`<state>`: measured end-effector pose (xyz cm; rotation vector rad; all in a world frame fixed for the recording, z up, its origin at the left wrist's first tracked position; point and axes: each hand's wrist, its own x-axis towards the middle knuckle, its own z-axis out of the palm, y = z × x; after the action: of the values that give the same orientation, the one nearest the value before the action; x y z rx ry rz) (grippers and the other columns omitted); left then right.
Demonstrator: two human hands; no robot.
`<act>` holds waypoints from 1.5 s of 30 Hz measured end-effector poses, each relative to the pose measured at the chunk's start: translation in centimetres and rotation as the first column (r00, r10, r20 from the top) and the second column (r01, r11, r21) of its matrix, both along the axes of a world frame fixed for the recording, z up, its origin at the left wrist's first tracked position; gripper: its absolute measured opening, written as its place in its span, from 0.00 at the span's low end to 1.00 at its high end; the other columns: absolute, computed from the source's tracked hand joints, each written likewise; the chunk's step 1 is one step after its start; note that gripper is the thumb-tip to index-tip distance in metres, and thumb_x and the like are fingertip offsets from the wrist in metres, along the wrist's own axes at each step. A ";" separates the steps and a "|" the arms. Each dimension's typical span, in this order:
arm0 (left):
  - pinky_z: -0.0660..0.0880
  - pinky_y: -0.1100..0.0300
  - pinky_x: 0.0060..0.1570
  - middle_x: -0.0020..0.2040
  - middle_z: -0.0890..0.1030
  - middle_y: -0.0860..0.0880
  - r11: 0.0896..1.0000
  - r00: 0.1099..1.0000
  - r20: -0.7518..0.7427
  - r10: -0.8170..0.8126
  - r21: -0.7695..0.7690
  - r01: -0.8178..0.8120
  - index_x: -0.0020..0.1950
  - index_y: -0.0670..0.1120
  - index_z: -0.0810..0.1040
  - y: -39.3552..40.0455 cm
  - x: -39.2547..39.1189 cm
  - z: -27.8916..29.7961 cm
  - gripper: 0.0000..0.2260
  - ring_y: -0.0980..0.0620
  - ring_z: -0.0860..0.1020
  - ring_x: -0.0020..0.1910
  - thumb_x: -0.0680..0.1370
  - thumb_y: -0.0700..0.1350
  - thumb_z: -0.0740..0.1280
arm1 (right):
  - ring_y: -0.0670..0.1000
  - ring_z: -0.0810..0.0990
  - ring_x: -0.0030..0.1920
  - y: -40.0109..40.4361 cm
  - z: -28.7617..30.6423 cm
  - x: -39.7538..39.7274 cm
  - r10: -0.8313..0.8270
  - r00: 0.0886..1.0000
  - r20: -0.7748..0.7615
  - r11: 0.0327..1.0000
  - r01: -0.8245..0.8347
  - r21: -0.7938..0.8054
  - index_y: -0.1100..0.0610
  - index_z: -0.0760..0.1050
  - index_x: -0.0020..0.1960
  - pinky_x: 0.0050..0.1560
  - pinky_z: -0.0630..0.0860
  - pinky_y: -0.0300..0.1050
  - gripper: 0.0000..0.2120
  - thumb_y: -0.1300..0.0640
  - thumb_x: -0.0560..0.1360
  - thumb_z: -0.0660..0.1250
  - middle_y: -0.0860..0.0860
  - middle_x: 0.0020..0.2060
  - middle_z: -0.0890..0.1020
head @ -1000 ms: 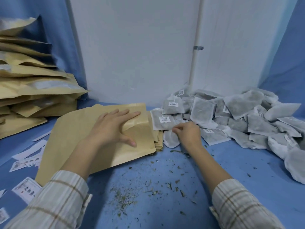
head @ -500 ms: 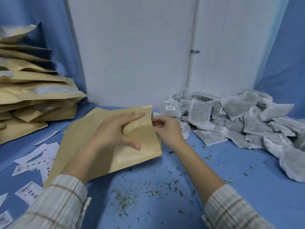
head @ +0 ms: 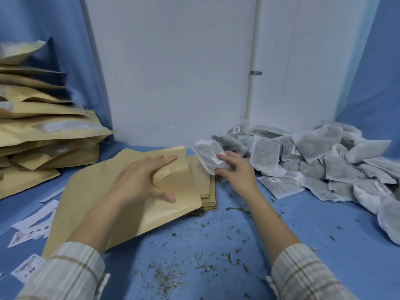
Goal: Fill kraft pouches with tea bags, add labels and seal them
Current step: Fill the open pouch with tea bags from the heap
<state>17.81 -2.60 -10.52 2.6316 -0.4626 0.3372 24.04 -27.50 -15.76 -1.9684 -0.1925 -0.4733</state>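
A flat kraft pouch (head: 164, 215) lies on the blue table with its mouth toward the right. My left hand (head: 140, 180) rests on it, fingers under the upper flap and thumb on the lower sheet, holding the mouth apart. My right hand (head: 238, 169) grips a grey tea bag (head: 207, 154) with a white tag, lifted just right of the pouch mouth. A big heap of tea bags (head: 313, 167) fills the right side. Under the pouch lies a stack of empty pouches (head: 206, 191).
Filled kraft pouches (head: 43, 135) are piled at the left. White labels (head: 32, 230) lie scattered at the front left. Loose tea crumbs (head: 173, 276) cover the near table. A white wall with a pipe (head: 253, 72) stands behind.
My right hand went from the heap to the pouch mouth, then back right, and now holds a tea bag raised beside the pouch. The left hand stayed on the pouch.
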 end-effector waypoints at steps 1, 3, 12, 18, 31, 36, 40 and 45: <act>0.58 0.53 0.71 0.72 0.64 0.61 1.000 1.000 -0.001 0.000 -0.005 0.000 0.67 0.71 0.63 0.0 0.1 -0.1 0.44 0.58 0.61 0.71 0.54 0.62 0.78 | 0.44 0.70 0.65 -0.7 0.3 -0.4 0.109 0.994 0.003 0.994 -0.109 0.012 0.53 0.78 0.60 0.61 0.64 0.31 0.20 0.63 0.69 0.72 0.46 0.64 0.73; 0.60 0.54 0.70 0.71 0.65 0.61 0.999 1.000 0.004 -0.004 -0.034 0.004 0.66 0.71 0.63 0.0 0.2 -0.2 0.44 0.59 0.62 0.70 0.54 0.61 0.78 | 0.39 0.69 0.64 -0.9 1.2 -1.3 0.326 0.945 -0.039 0.943 -0.328 -0.059 0.54 0.78 0.59 0.56 0.64 0.22 0.19 0.65 0.69 0.71 0.42 0.62 0.73; 0.64 0.70 0.55 0.58 0.69 0.78 0.984 0.996 -0.037 -0.087 -0.160 0.080 0.62 0.76 0.64 1.1 -0.2 0.7 0.41 0.75 0.66 0.59 0.54 0.57 0.80 | 0.44 0.73 0.61 3.1 3.9 -2.1 0.515 0.845 -0.143 0.784 -0.532 -0.319 0.53 0.79 0.56 0.62 0.71 0.39 0.17 0.66 0.69 0.70 0.45 0.60 0.76; 0.63 0.70 0.55 0.55 0.66 0.82 0.991 0.996 -0.020 -0.087 -0.101 0.085 0.61 0.78 0.62 -0.7 0.1 0.5 0.41 0.76 0.65 0.58 0.53 0.62 0.78 | 0.48 0.72 0.42 4.3 2.7 -0.4 0.203 0.979 0.031 0.935 -0.185 -0.304 0.54 0.73 0.44 0.43 0.68 0.43 0.07 0.57 0.69 0.70 0.49 0.41 0.75; 0.61 0.53 0.69 0.71 0.66 0.62 0.998 0.999 0.031 -0.024 -0.054 0.026 0.63 0.76 0.61 -2.5 0.8 -0.2 0.43 0.58 0.63 0.70 0.53 0.64 0.77 | 0.40 0.75 0.52 -4.3 0.4 -1.6 0.036 0.999 -0.012 0.999 -0.036 0.002 0.46 0.78 0.57 0.54 0.71 0.39 0.20 0.55 0.66 0.75 0.39 0.49 0.79; 0.57 0.76 0.62 0.66 0.68 0.68 0.975 0.976 0.060 -0.211 -0.051 0.214 0.61 0.76 0.65 -5.8 0.1 -0.2 0.40 0.69 0.63 0.66 0.53 0.62 0.78 | 0.47 0.73 0.60 -0.7 2.6 -1.4 0.368 0.884 -0.289 0.825 -0.454 -0.337 0.57 0.72 0.65 0.57 0.67 0.33 0.19 0.62 0.74 0.66 0.53 0.61 0.76; 0.60 0.65 0.66 0.68 0.67 0.66 0.975 0.976 0.050 -0.213 -0.049 0.215 0.64 0.74 0.63 -7.0 0.4 0.1 0.41 0.67 0.63 0.67 0.55 0.62 0.78 | 0.52 0.73 0.58 0.3 2.6 0.3 0.205 0.899 -0.386 0.957 -0.266 -0.112 0.68 0.73 0.52 0.56 0.70 0.33 0.10 0.63 0.79 0.57 0.59 0.50 0.78; 0.59 0.55 0.70 0.70 0.67 0.61 0.995 0.994 0.039 -0.098 -0.009 0.098 0.66 0.71 0.63 -6.7 1.5 0.2 0.41 0.59 0.63 0.70 0.56 0.62 0.77 | 0.57 0.70 0.63 -6.2 -0.3 2.8 -0.459 0.886 -0.066 0.819 0.393 -0.418 0.47 0.78 0.56 0.62 0.67 0.48 0.14 0.46 0.72 0.65 0.57 0.62 0.74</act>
<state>19.30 -9.28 -10.28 2.5848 -0.5985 0.3590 26.82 -33.74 -16.03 -2.4507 0.2963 -0.5914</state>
